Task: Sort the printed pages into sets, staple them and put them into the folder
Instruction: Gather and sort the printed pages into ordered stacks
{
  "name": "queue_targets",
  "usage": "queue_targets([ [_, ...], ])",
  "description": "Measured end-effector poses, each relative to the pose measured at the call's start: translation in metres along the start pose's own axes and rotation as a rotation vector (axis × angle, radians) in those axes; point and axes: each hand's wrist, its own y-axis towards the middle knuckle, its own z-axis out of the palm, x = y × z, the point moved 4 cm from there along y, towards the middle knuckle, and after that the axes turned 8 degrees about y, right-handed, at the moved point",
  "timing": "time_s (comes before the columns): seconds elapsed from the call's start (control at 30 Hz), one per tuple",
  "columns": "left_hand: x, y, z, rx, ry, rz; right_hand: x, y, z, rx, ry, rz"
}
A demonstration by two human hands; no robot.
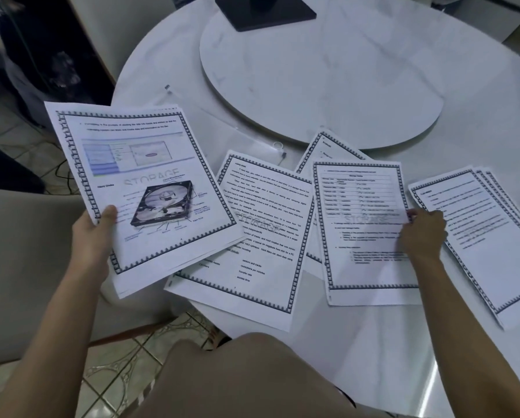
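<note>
My left hand (94,233) holds a stack of bordered printed pages (144,188) off the table's left edge, thumb on the top sheet, which shows a hard disk picture. Printed sheets lie on the white marble table (373,342): a text page (261,236) in the middle, a page with a table (364,224), another page (328,149) tucked behind it, and a small pile (488,236) at the right. My right hand (423,232) pinches the right edge of the table page. A clear plastic folder (237,131) lies flat behind the pages.
A round marble turntable (313,73) fills the table's centre, with a black monitor base (264,10) on its far side. A pale chair (26,267) stands at the left, over a tiled floor. My beige-clad knee (237,378) is under the table's near edge.
</note>
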Motion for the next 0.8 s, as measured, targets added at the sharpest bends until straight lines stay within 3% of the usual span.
queue_targets([
  [0.17,-0.003,-0.001,0.000,0.009,0.014,0.027,-0.014,-0.001,-0.008,0.006,-0.055,0.049],
  [0.3,-0.004,-0.002,0.003,0.026,0.010,0.024,0.008,-0.009,-0.003,0.016,0.060,0.010],
  [0.57,-0.005,-0.001,0.009,0.027,0.033,-0.015,0.086,-0.062,0.035,0.341,0.409,-0.088],
  [0.8,-0.008,-0.005,0.015,0.059,0.088,-0.021,0.114,-0.086,0.057,0.346,0.367,-0.123],
])
